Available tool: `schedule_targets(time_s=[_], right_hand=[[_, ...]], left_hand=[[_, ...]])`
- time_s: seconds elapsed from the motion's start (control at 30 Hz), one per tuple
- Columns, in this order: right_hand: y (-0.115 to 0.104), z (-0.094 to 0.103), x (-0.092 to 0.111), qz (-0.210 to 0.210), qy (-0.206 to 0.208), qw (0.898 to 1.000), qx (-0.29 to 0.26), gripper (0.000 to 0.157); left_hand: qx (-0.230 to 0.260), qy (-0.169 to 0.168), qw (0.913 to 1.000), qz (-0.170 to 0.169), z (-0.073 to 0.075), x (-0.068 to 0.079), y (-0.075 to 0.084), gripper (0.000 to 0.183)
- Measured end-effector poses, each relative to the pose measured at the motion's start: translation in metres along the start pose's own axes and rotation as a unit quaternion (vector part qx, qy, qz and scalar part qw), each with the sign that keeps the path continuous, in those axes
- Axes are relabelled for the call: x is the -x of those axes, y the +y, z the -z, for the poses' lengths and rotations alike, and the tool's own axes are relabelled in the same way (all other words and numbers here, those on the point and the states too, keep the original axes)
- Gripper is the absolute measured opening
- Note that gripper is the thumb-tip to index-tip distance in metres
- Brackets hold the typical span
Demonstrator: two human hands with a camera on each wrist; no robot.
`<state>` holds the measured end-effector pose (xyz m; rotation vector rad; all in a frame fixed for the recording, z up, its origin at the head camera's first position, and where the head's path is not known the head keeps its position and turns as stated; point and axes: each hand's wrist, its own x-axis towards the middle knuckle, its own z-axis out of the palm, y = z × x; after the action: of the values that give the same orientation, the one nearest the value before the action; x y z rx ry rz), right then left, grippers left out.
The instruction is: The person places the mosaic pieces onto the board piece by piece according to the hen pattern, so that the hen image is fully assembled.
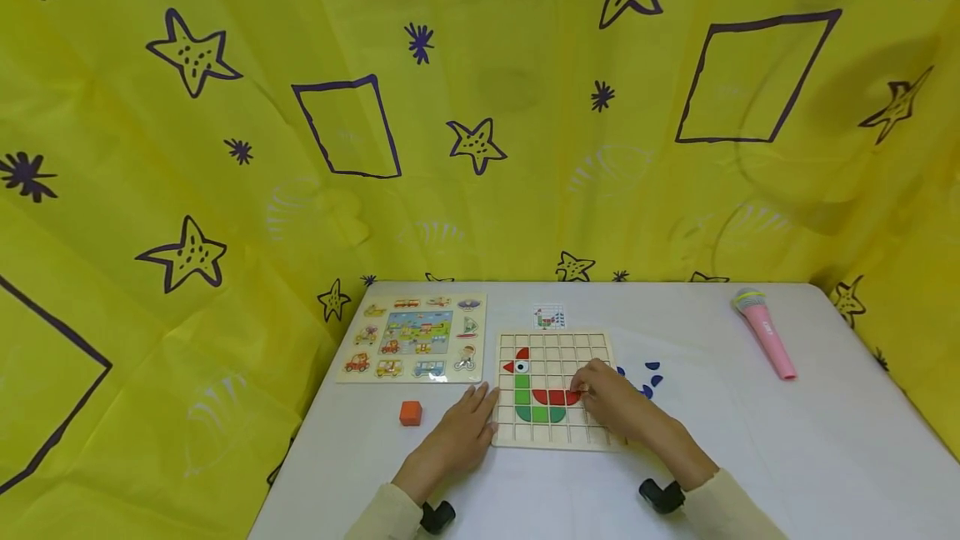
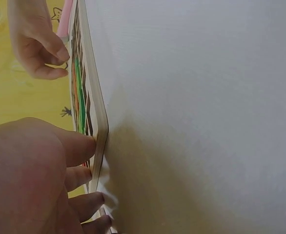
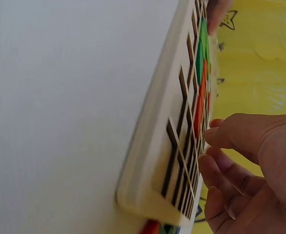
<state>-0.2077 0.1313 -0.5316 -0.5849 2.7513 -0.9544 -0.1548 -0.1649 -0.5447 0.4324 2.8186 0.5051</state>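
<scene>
A wooden grid board [image 1: 551, 442] lies on the table with a bird-like figure of coloured tiles in it: a white tile with an eye, green tiles [image 1: 522, 390] and a row of red tiles [image 1: 551, 397]. My left hand [image 1: 463, 430] rests at the board's left edge with its fingers extended, fingertips against the rim. Over the right end of the red row is my right hand [image 1: 606, 394], thumb and fingertips brought together. A small dark thin piece [image 2: 66, 65] shows between them in the left wrist view, mostly hidden by the fingers.
Several blue pieces [image 1: 656, 380] lie just right of the board. A small picture card [image 1: 549, 317] sits behind it. To the left are a vehicle puzzle board [image 1: 411, 301] and an orange cube [image 1: 411, 413]. A pink microphone [image 1: 768, 338] lies at the far right.
</scene>
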Motion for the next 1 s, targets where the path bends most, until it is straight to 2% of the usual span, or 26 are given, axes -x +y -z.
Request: schedule_targets(time_s=[0.17,0.4,0.5,0.7,1.0], right_hand=[[0.015,0.017,0.008,-0.017,0.005,1.000,-0.001,0.017],[0.043,0.038,0.026,-0.044,0.012,0.999,0.025,0.020],[0.050,0.043,0.034,-0.060,0.001,0.998,0.018,0.020],[0.052,0.042,0.050,-0.074,-0.020,0.997,0.005,0.024],[0.051,0.031,0.065,-0.055,0.007,0.998,-0.006,0.014]], left_hand=[[-0.002,0.000,1.0000,-0.001,0.000,0.001,0.000,0.062],[-0.008,0.000,1.0000,0.001,-0.002,0.001,0.001,0.063],[-0.008,0.000,1.0000,-0.001,-0.001,0.001,0.001,0.063],[-0.008,0.001,1.0000,-0.001,-0.001,0.000,0.002,0.062],[-0.008,0.002,1.0000,-0.002,0.000,0.001,0.004,0.062]])
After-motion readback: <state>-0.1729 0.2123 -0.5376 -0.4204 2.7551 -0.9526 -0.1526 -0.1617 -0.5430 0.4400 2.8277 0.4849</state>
